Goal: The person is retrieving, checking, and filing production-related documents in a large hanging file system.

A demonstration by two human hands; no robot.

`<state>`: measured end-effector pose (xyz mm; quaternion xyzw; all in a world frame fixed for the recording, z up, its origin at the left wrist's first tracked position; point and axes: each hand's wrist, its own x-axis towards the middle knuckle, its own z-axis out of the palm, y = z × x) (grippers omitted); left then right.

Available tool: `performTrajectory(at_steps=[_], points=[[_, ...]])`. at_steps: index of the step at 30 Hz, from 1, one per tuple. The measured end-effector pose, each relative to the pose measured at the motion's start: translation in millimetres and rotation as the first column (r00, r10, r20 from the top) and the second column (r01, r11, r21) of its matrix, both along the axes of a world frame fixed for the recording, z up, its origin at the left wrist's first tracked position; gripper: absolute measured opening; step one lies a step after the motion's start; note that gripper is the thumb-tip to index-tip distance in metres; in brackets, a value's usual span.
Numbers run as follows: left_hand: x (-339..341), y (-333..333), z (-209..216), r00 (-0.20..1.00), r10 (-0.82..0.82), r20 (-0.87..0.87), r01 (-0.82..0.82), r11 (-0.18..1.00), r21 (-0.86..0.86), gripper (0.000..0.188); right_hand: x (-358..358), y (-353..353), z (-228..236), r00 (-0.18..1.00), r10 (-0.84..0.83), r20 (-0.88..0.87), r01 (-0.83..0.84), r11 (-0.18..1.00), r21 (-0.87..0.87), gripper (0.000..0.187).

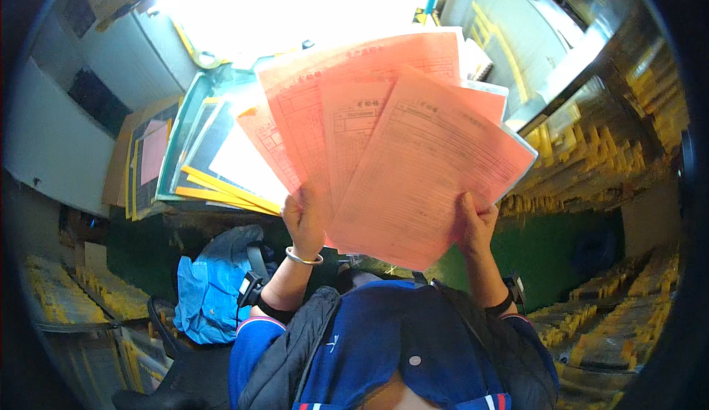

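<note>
Several pink printed forms [421, 166] are spread like a fan in front of me, overlapping one another. The lower left edges of the sheets are pinched in my left hand [304, 221], its thumb lying over the paper and its other fingers mostly hidden behind. At the lower right, my right hand [476, 224] grips the front sheet and those behind it, thumb on top. White or clear edges stick out behind the pink sheets on the right. Left of the fan, close to my left hand, lie yellow-edged folders [225, 188] and white paper on a table.
A teal tray or folder [179, 140] stands on the table's left side, with a pink sheet [154, 142] beyond it. Bright light washes out the far side. Yellow-edged files [583, 151] line shelves at right. A blue bag [214, 292] sits at lower left, beside a black chair [192, 377].
</note>
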<state>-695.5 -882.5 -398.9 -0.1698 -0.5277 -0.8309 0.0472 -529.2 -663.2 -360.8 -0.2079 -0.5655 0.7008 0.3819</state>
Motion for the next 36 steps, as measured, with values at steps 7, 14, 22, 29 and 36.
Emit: performTrajectory(at_steps=[7, 14, 22, 29, 36], points=[[79, 89, 30, 0.992, -0.055, -0.113, 0.048, 0.997, -0.061, 0.024, 103, 66, -11, 0.981, -0.145, -0.13, 0.145, 0.989, -0.009, 0.024], [174, 208, 37, 0.917, -0.381, -0.119, 0.38, 0.925, -0.03, 0.026, 227, 144, -17, 0.906, -0.337, -0.257, 0.333, 0.941, -0.06, 0.024], [273, 332, 60, 0.829, -0.557, -0.057, 0.552, 0.83, -0.078, 0.022, 349, 220, -29, 0.863, -0.44, -0.248, 0.42, 0.898, -0.131, 0.027], [325, 395, 74, 0.713, -0.701, -0.033, 0.697, 0.713, -0.074, 0.022, 403, 262, -35, 0.795, -0.547, -0.26, 0.523, 0.837, -0.162, 0.024], [356, 455, 75, 0.594, -0.801, -0.069, 0.782, 0.596, -0.184, 0.023, 440, 285, -35, 0.707, -0.653, -0.271, 0.611, 0.757, -0.229, 0.027]])
